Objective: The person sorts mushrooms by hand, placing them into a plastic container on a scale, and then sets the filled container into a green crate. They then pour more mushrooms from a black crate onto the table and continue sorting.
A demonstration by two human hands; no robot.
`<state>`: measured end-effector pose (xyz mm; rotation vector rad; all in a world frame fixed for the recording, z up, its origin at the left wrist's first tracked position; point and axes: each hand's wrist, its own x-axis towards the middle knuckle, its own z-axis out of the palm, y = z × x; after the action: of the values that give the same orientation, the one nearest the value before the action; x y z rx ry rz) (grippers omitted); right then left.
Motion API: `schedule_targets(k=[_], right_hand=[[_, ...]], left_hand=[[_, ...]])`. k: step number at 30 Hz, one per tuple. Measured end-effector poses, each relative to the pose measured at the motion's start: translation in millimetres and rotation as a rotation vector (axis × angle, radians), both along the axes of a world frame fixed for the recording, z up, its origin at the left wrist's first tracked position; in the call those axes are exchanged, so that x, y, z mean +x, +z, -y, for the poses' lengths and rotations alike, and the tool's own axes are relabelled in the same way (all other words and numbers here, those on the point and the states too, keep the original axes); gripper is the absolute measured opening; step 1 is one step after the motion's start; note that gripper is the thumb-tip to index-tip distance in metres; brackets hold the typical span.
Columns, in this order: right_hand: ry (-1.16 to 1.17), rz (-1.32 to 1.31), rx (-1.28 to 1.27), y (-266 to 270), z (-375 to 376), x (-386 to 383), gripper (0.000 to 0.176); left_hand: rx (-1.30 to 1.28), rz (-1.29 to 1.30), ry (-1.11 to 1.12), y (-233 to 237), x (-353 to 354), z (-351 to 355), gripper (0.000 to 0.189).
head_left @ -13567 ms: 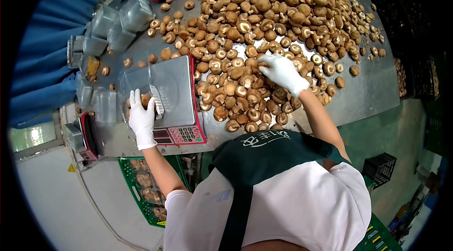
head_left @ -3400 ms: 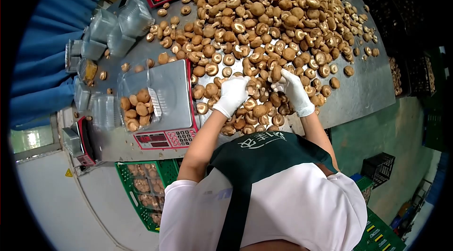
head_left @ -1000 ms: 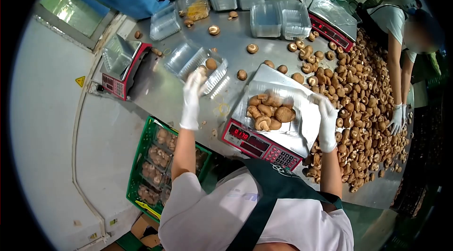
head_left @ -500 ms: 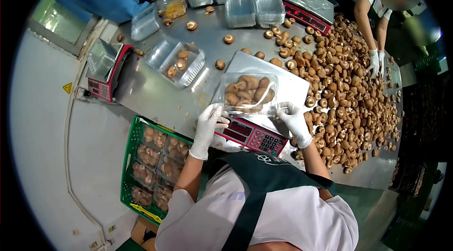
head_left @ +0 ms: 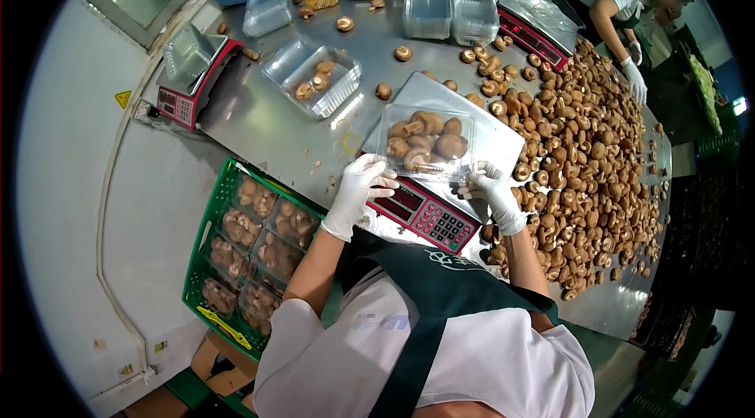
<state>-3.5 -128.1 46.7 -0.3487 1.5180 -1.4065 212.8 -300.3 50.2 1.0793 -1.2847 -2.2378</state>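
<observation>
A clear plastic box of brown mushrooms [head_left: 427, 141] sits on the metal plate of a red scale [head_left: 432, 217], its lid seemingly closed. At its lower left corner is my gloved left hand [head_left: 360, 191], fingers bent against the box edge. My gloved right hand [head_left: 494, 191] is at the lower right corner, thumb and fingers closed around that edge. The scale's keypad and display face me, between my two wrists. Right of the scale spreads a large heap of loose mushrooms [head_left: 586, 174].
An open box with several mushrooms [head_left: 321, 84] stands left of the scale. Empty boxes [head_left: 451, 15] and a second scale [head_left: 539, 25] are behind. Another scale [head_left: 193, 76] is far left. A green crate [head_left: 206, 249] holds packed boxes. A co-worker [head_left: 617, 9] stands across the heap.
The view has shifted slightly. The white strip seen over the box no longer shows, and the lid looks flatter. The co-worker's hands have moved apart, one raised off the heap.
</observation>
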Motion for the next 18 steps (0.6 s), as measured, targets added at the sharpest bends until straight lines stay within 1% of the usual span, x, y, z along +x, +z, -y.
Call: schedule_targets(k=[2,4,6,7,8,10,12,14,16,18], right_hand=[[-0.019,0.036,0.010,2,1,0,0.013],[0.017,0.019,0.061,9,2,-1,0.009],[0.027,0.067,0.062,23,3,0,0.007],[0.049,0.044,0.082,25,3,-1,0.007],[0.054,0.043,0.084,25,4,0,0.007],[0.093,-0.041,0.101,22,5,2,0.007],[0.094,0.000,0.055,6,4,-1,0.007],[0.062,-0.011,-0.064,-3,2,1,0.008],[0.079,0.016,-0.095,-7,-1,2,0.010],[0.112,-0.239,-0.143,-8,-5,10,0.009]], left_hand=[[0.141,-0.050,-0.001,1,1,1,0.021],[0.142,-0.063,-0.006,0,0,1,0.023],[-0.019,0.012,-0.010,4,-3,1,0.022],[-0.039,0.018,0.016,8,-4,1,0.019],[-0.038,0.017,0.020,5,-5,2,0.019],[-0.074,0.008,0.058,-4,-7,4,0.016],[-0.033,-0.007,0.094,-5,-9,5,0.013],[-0.083,-0.059,0.103,-15,-10,6,0.012],[-0.084,-0.066,0.113,-22,-9,6,0.011],[-0.269,-0.083,0.075,-34,-6,4,0.012]])
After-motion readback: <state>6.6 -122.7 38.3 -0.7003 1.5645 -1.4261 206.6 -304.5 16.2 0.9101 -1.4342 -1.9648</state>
